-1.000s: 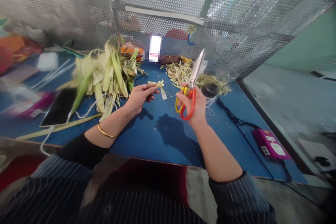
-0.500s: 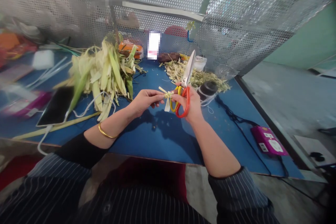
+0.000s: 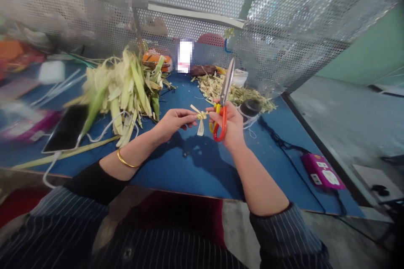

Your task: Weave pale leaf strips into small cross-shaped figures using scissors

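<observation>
My left hand (image 3: 173, 122) pinches a small folded piece of pale palm-leaf strip (image 3: 199, 115) above the blue table (image 3: 189, 168). My right hand (image 3: 231, 124) is wrapped round the red and yellow handles of a pair of scissors (image 3: 222, 101), whose blades are closed and point up and away. Its fingertips also touch the leaf piece. The two hands meet over the middle of the table.
A heap of yellow-green leaf strips (image 3: 126, 86) lies to the left, with a black phone (image 3: 67, 128) and its white cable beside it. Dry trimmings (image 3: 227, 90) and a dark spool (image 3: 250, 107) lie behind my right hand. A pink power strip (image 3: 322, 171) sits right. Perforated metal screens stand behind.
My hands have come together: the right hand with the scissors moved left and down to the leaf piece, which the left hand carried slightly right.
</observation>
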Demonstrator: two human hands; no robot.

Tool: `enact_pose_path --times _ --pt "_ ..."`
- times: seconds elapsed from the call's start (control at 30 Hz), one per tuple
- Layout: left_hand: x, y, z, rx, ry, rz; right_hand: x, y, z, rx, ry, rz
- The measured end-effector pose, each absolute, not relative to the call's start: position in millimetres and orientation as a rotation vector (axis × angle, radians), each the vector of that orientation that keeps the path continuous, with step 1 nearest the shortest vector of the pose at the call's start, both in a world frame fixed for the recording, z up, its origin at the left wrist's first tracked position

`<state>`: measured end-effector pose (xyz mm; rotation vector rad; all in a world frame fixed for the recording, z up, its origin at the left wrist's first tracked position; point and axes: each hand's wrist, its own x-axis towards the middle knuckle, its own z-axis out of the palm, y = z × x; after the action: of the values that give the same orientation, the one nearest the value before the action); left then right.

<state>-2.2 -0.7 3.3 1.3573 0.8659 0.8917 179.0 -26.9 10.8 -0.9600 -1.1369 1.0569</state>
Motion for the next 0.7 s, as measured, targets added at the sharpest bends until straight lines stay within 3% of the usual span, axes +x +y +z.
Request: enact_pose_path --times 0.7 --pt "-3 1 4 1.535 0.927 0.858 183 -21 -1 -1.094 -1.281 1.172"
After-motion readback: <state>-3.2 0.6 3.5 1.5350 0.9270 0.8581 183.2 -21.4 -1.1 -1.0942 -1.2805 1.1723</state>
